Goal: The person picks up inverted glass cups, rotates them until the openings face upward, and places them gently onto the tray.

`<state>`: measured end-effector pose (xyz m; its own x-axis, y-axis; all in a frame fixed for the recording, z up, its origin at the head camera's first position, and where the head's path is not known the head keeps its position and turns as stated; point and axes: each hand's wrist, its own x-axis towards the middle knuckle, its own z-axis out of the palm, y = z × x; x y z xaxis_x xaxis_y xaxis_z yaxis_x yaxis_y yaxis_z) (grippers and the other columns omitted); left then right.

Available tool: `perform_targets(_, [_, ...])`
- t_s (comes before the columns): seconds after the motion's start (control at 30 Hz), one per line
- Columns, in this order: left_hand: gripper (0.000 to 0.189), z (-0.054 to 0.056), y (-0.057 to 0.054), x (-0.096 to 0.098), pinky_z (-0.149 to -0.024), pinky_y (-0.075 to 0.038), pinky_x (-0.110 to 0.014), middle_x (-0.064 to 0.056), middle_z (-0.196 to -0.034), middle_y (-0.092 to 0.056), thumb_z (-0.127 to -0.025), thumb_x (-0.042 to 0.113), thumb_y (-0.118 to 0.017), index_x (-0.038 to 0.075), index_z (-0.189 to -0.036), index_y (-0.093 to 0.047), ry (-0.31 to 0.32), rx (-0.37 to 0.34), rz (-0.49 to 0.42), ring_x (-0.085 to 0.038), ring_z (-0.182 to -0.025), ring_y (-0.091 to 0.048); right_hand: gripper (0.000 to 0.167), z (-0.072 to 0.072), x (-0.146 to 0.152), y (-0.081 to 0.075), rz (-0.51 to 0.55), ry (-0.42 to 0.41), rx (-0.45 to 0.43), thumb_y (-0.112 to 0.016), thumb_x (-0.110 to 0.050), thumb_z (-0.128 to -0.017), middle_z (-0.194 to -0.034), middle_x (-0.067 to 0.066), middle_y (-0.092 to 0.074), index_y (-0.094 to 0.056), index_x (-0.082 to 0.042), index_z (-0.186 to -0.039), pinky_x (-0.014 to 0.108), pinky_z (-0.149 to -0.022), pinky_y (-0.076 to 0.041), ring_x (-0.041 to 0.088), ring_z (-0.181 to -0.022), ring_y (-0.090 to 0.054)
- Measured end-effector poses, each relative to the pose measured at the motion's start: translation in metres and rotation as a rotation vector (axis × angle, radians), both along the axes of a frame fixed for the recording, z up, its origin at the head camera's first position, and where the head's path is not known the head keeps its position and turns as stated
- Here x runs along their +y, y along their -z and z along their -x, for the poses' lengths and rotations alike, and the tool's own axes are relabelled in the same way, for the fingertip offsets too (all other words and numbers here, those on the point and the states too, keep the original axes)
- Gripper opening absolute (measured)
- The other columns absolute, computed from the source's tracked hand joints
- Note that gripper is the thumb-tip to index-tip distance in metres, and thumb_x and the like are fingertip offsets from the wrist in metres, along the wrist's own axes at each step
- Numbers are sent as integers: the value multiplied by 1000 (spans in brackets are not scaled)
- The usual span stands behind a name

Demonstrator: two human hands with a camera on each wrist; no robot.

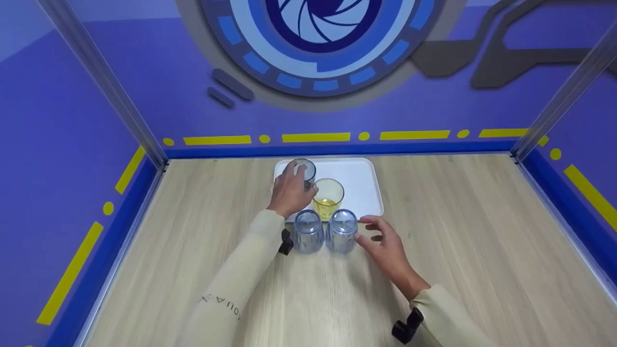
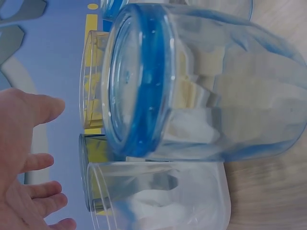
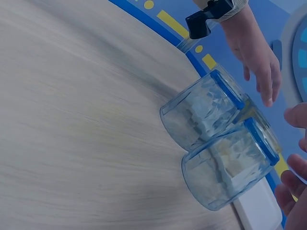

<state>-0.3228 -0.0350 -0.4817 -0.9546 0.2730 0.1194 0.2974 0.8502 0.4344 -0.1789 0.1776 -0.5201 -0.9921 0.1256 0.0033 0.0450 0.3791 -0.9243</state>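
My left hand (image 1: 288,190) reaches over the left part of a white tray (image 1: 361,185), its fingers loosely bent above a dark grey glass (image 1: 311,174). A gap shows between those fingers and the glasses in the left wrist view. Next to the thumb stands a yellow-tinted glass (image 1: 328,205), upright. A clear glass (image 2: 158,196) appears beside the grey one, mostly covered by the hand in the head view. Two upside-down bluish glasses, a left one (image 1: 308,238) and a right one (image 1: 341,239), stand side by side at the tray's front edge. My right hand (image 1: 388,248) has its thumb and fingers spread right beside the right one.
The wooden table (image 1: 458,207) extends on both sides of the tray. Blue printed panels enclose it at the left, back and right, with the back wall (image 1: 409,115) close behind the tray. Black wrist mounts (image 1: 407,326) sit on both sleeves.
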Motion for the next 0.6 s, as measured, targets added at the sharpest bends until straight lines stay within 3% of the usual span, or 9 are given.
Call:
perform_targets(0.13, [56, -1, 1, 2, -115, -31, -48, -14, -154, -31, -89, 35, -67, 10, -136, -50, 24, 12, -12, -29, -139, -38, 42, 1, -2, 2, -20, 3, 2, -70, -16, -87, -129, 6, -58, -55, -11, -126, 50, -101, -42, 26, -120, -52])
perform_targets(0.37, [16, -1, 3, 0, -111, -36, -49, -11, -152, -37, -89, 25, -65, 14, -101, -70, 132, 54, -53, -27, -141, -35, 42, 4, -4, 5, -45, 9, 11, -71, -17, -87, -129, 5, -57, -55, -11, -126, 48, -101, -43, 27, -120, -51])
perform_targets(0.6, [13, -1, 2, -5, -113, -35, -42, -8, -146, -47, -87, 15, -65, 12, -95, -75, 238, 38, -43, -24, -139, -39, 44, 5, -8, 7, -60, 7, 14, -72, -18, -86, -130, 7, -56, -55, -13, -127, 48, -100, -45, 30, -121, -52])
